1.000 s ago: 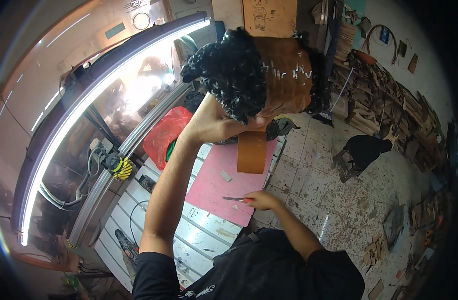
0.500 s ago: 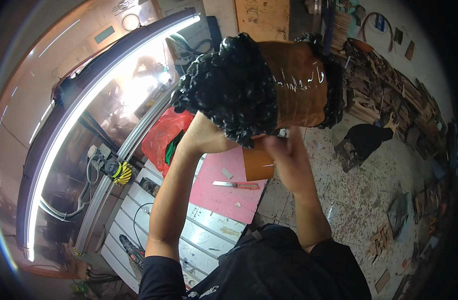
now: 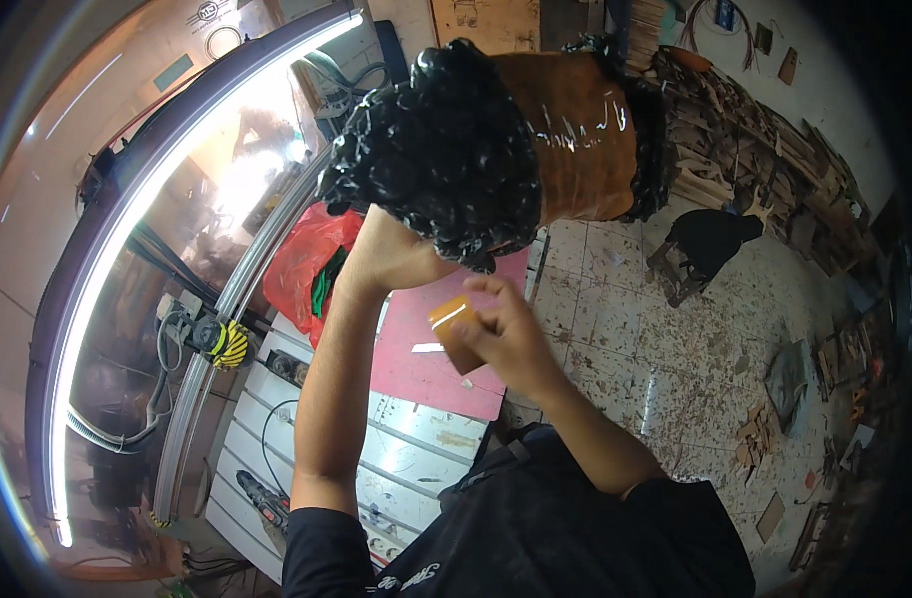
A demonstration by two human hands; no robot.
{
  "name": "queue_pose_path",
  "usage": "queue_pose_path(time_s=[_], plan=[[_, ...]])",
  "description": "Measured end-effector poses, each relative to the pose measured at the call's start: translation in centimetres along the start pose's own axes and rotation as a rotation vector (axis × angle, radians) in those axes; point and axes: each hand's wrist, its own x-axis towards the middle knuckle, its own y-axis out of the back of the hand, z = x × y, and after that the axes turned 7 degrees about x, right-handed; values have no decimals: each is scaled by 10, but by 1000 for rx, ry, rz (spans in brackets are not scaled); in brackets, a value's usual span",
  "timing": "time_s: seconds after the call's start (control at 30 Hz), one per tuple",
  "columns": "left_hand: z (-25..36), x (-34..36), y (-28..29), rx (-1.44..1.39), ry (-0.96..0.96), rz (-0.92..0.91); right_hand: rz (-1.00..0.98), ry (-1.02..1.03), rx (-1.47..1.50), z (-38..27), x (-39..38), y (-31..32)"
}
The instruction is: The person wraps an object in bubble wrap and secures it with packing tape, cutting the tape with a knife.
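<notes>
A large bundle of lumpy, glossy black material (image 3: 421, 159) with a brown taped band (image 3: 582, 140) round its middle is held up in front of me. My left hand (image 3: 396, 254) grips it from underneath, fingers largely hidden behind it. My right hand (image 3: 503, 334) is below, closed on a piece of brown tape (image 3: 451, 324), over a pink board (image 3: 416, 384). A knife blade (image 3: 426, 348) shows on the board, mostly hidden by the tape.
The slotted white table (image 3: 376, 458) holds a power tool (image 3: 261, 498). A red plastic bag (image 3: 301, 249) lies at its far left beside a machine rail and a bright tube light (image 3: 147, 199). At right are a dark-draped stool (image 3: 705, 249) and stacked board offcuts (image 3: 755, 145).
My right hand released the red-handled knife onto the board, rose to the bundle and came down holding the brown tape that hung from it. The bundle shifted slightly left.
</notes>
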Motion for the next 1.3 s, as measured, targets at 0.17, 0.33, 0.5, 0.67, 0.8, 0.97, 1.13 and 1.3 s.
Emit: queue_pose_path(time_s=[0.17,0.33,0.5,0.67,0.8,0.97,1.13,1.3], plan=[[4,17,-1,90,-147,-1,-257,-18,-674,168,-10,-2],[31,29,8,-73,40,-138,-464,-25,-1031,286,-23,10],[16,10,28,-81,141,-194,-250,353,-503,170,0,-1],[27,-12,20,-177,97,62,171,1189,50,-81,35,34],[30,-38,4,-250,93,136,-146,1074,-130,-150,38,27],[40,-53,-10,-289,69,162,-294,1074,-199,-135,42,17],[51,-65,-3,-278,44,169,-370,1088,-171,-138,34,7],[58,-87,2,-253,35,164,-154,843,389,-71,20,19]])
